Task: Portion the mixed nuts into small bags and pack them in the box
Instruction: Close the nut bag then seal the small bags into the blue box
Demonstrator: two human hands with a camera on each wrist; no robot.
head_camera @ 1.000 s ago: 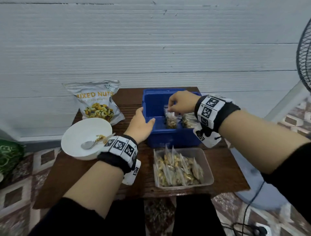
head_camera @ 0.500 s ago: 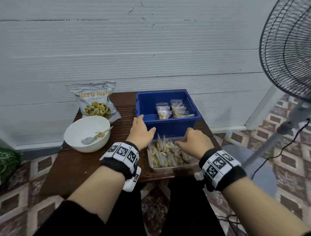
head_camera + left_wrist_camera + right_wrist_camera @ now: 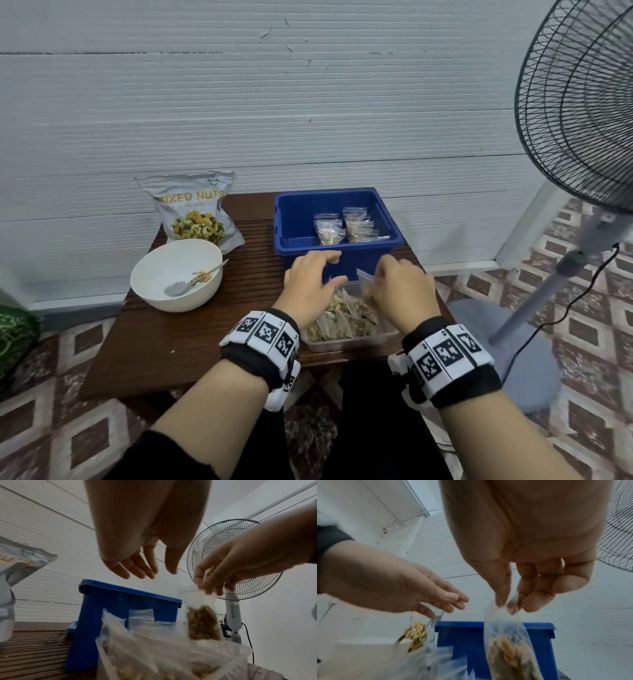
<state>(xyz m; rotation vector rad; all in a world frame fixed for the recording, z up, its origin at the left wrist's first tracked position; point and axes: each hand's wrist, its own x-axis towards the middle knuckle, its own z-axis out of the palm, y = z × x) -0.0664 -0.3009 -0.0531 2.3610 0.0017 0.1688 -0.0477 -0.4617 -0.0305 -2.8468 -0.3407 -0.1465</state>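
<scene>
Right hand (image 3: 399, 291) pinching a filled small bag (image 3: 202, 623) by its top, lifted over the clear tray (image 3: 346, 342) at the table's near edge, left hand (image 3: 310, 284) loosely spread and holding nothing — best carried upright, then stood beside those already in the blue box (image 3: 298, 219).

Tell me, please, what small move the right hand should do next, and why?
Probably carry the small bag over into the blue box. The right hand pinches its top above the clear tray, and packed bags already stand in the box.
</scene>
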